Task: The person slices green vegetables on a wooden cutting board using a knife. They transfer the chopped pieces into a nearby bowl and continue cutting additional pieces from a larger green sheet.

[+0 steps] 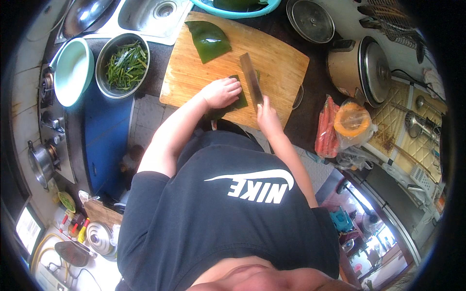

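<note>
On a wooden cutting board, my left hand presses a dark green, leafy-looking sheet flat near the board's front edge. My right hand grips the handle end of a cleaver, its long blade just right of that sheet. A thin green strip lies beside the blade, partly hidden. A larger glossy green sheet rests at the board's upper left. Left of the board, a steel bowl holds many cut green strips.
An empty pale green bowl stands left of the steel one. Behind the board are a sink and a turquoise basin. To the right are a lidded pot, wrapped red sausage-like items and a bagged orange squash piece.
</note>
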